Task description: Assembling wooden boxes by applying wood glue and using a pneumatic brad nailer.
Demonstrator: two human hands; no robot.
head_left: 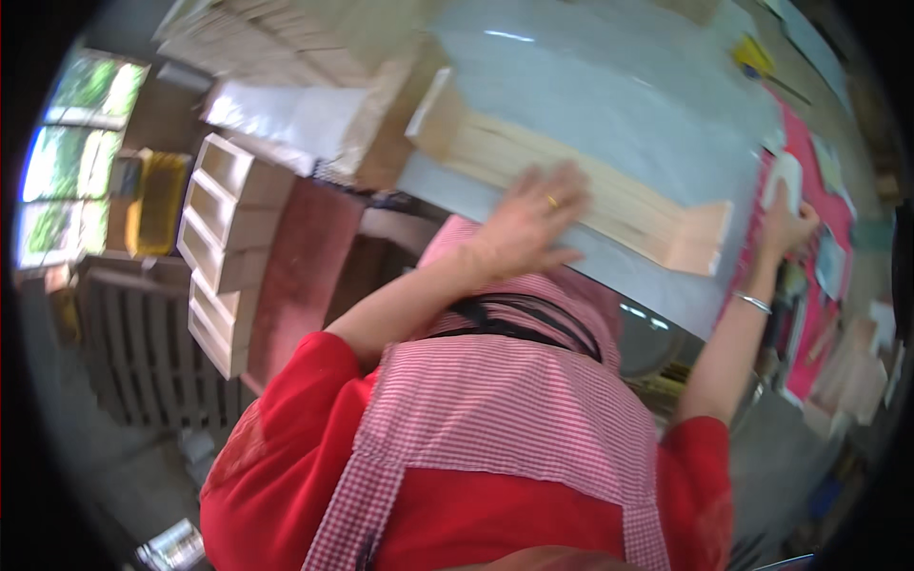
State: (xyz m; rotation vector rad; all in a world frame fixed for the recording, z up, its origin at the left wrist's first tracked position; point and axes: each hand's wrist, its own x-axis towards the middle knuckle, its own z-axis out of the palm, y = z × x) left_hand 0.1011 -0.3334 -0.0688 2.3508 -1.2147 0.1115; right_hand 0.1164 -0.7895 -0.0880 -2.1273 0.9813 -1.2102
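A long pale wooden frame piece [609,195], a board with a short upright panel at each end, lies on the light grey worktop [571,76] in front of me. My left hand [538,217], with a ring on one finger, is over the near edge of the long board. Its fingers are stretched out and somewhat blurred, and nothing is in them; whether they press on the wood I cannot tell. Off to the right, my right hand [786,226] is closed round a white, rounded, bottle-like object [784,177] beside a pink cloth or sheet [809,152].
Several open wooden boxes [224,238] are stacked at left on a reddish surface [309,271]. More wooden pieces [267,43] stand at the far left of the worktop. A yellow item [752,55] lies at the far right. A yellow crate [157,202] stands near the window.
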